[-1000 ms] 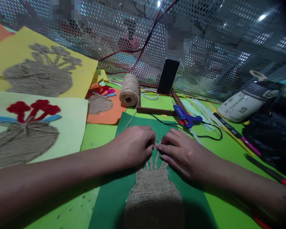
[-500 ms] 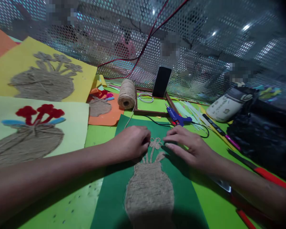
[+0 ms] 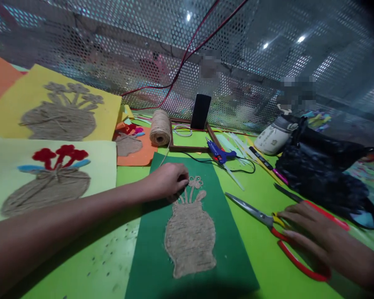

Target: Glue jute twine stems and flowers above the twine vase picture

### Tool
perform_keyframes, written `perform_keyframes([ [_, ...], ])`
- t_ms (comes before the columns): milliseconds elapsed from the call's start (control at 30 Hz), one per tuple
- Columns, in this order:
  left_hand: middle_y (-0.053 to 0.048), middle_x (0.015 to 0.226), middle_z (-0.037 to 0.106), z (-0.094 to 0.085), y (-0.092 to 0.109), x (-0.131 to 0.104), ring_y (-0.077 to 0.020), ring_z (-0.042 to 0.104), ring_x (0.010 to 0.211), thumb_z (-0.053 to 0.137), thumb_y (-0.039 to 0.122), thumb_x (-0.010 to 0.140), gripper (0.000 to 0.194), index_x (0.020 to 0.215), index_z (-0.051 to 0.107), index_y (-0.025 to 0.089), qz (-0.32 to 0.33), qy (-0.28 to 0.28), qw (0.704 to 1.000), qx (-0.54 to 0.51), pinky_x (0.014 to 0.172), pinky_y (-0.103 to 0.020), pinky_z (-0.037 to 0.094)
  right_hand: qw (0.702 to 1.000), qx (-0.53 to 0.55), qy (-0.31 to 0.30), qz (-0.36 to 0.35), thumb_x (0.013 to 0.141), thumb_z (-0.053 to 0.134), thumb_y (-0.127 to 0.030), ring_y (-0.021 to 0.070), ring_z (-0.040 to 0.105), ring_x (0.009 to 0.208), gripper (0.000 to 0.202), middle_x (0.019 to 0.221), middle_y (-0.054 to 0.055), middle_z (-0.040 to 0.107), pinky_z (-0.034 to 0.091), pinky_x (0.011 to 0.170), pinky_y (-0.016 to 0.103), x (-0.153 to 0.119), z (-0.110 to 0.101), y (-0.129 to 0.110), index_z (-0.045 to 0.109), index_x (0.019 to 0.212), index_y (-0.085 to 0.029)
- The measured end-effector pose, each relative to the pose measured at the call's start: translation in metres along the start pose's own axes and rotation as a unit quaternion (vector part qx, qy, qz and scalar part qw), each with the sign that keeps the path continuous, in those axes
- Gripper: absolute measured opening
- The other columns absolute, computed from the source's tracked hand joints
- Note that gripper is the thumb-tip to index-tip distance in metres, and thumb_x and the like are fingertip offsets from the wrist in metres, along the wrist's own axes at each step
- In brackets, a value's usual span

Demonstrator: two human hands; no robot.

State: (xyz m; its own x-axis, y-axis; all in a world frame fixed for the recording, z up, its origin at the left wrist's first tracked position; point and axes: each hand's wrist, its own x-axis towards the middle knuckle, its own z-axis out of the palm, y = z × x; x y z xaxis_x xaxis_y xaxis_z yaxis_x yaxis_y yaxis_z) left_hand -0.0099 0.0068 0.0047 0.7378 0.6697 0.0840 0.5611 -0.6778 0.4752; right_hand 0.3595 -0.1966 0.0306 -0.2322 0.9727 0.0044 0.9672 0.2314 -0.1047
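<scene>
Our left hand has its grip closed, fingertips pinching down the twine at the looped jute-twine flower so it stays put on the dark green felt sheet mid-desk. Our right hand lies loose and open-fingered over the red-handled steel scissors at near right, not yet clasping them. The vase-shaped jute-twine patch sits just below the flower.

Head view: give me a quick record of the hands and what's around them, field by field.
left hand: pressing on green sheet, fingertips beside twine flower
right hand: lying on red scissors, grip not clear
twine vase: glued on green sheet, below flower stems
twine spool: behind sheet, strand leading towards left hand
glue gun: beyond sheet, to the right
black bag: far right
</scene>
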Motion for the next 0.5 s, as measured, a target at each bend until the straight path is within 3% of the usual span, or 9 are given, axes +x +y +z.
perform_keyframes([
  [100,-0.006,0.085,0.065,0.001,-0.002,0.002,-0.0144,0.059,0.074,0.053,0.025,0.088,0.019,0.084,0.067,0.014,0.012,0.004,1.000,-0.001,0.066,-0.024,0.043,0.999,-0.019,-0.029,-0.005,0.091,0.056,-0.031,0.0293,0.062,0.113,0.044,0.128,0.012,0.061,0.055,0.092,0.044,-0.016,0.009,0.005,0.054,0.134,-0.028],
  [200,-0.006,0.085,0.065,0.002,-0.004,0.003,-0.0139,0.058,0.073,0.053,0.025,0.089,0.019,0.085,0.067,0.013,0.021,0.007,1.000,-0.002,0.067,-0.024,0.043,0.999,-0.016,-0.027,0.001,0.089,0.055,-0.027,0.0294,0.063,0.111,0.062,0.130,0.013,0.059,0.056,0.090,0.045,-0.021,0.016,0.003,0.035,0.147,-0.029],
  [367,-0.007,0.087,0.065,0.004,-0.006,0.004,-0.0134,0.058,0.074,0.051,0.026,0.090,0.020,0.088,0.067,0.013,0.027,0.006,1.000,-0.007,0.066,-0.024,0.043,1.000,-0.014,-0.022,0.012,0.085,0.052,-0.017,0.0292,0.064,0.111,0.075,0.129,0.011,0.061,0.058,0.088,0.044,-0.015,0.024,-0.005,0.021,0.152,-0.029],
  [500,-0.008,0.088,0.066,0.003,-0.006,0.005,-0.0147,0.058,0.077,0.051,0.026,0.091,0.020,0.090,0.067,0.013,0.023,0.001,1.000,-0.007,0.069,-0.026,0.043,0.999,-0.047,0.004,0.024,0.082,0.051,-0.018,0.0366,0.056,0.124,0.082,0.140,0.013,0.054,0.055,0.093,0.054,-0.013,0.026,-0.002,0.014,0.153,-0.031],
])
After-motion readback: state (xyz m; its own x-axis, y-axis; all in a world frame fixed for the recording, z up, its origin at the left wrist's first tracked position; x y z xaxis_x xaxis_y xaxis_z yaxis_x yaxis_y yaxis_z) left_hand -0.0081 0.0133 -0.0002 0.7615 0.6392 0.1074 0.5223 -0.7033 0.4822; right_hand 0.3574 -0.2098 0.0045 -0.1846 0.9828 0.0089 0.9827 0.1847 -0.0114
